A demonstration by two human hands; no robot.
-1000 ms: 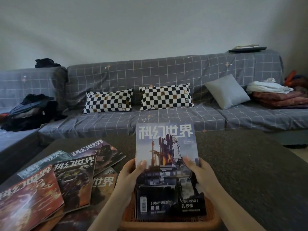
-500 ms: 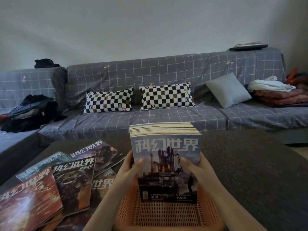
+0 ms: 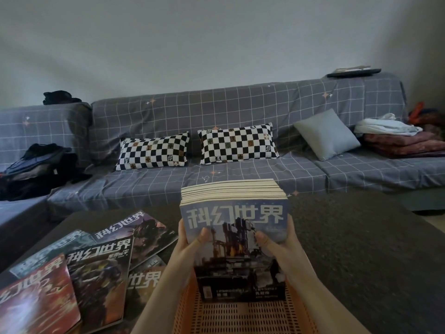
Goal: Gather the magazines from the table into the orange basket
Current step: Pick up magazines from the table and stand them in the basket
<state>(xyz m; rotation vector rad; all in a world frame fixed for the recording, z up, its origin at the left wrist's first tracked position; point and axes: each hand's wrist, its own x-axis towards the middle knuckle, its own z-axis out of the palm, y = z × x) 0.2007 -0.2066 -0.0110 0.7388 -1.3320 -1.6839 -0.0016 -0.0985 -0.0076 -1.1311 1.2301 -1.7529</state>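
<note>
Dark table (image 3: 361, 249), magazine stack (image 3: 234, 237) upright in basket (image 3: 240, 319)

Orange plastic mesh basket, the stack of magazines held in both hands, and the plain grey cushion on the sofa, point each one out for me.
Orange plastic mesh basket (image 3: 243, 318), head view, on its perforated floor.
Stack of magazines (image 3: 234, 219), head view, on the front cover's title.
Plain grey cushion (image 3: 327, 134), head view, on its centre.

A thick stack of magazines (image 3: 234, 237) stands upright in the orange basket (image 3: 243, 317), blue cover with white characters facing the camera, cream page edges on top. Five or so loose magazines (image 3: 96, 256) lie fanned and overlapping on the dark desk (image 3: 361, 249), left of the basket.
</note>
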